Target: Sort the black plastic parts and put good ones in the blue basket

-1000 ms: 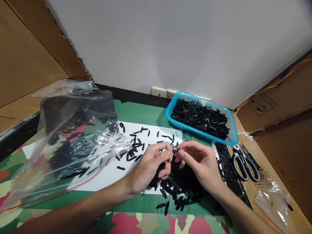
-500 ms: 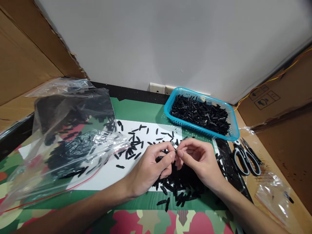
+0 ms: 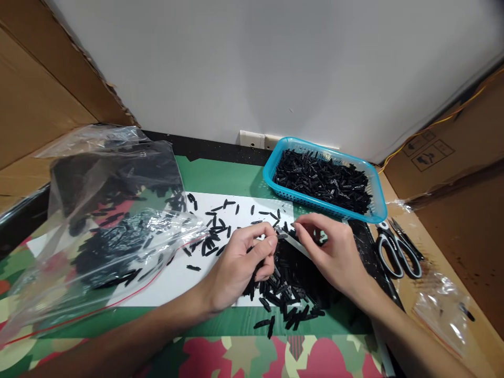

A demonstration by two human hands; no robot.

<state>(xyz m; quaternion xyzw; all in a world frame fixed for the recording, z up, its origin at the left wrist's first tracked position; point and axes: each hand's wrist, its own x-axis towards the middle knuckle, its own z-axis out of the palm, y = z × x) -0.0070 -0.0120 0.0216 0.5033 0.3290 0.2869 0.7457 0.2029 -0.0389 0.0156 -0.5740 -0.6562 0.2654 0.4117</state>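
Observation:
Between its thumb and fingers my left hand (image 3: 250, 254) pinches a small black piece (image 3: 282, 237), above a pile of similar black pieces (image 3: 285, 294). To the right, my right hand (image 3: 333, 249) is apart from it, thumb and forefinger tips pressed together; whatever they hold is too small to name. Many loose black pieces (image 3: 212, 241) lie on a white sheet (image 3: 157, 286). Behind my right hand stands a blue basket (image 3: 384, 210) full of black pieces.
A clear zip bag (image 3: 118, 247) with black pieces covers the left side. Scissors (image 3: 397, 254) and a small clear bag (image 3: 443, 315) lie on cardboard at the right. A wall with a socket (image 3: 252, 139) rises behind.
My right hand has moved away from my left hand, to the right and slightly up. The black piece now shows at my left fingertips. The view has shifted slightly.

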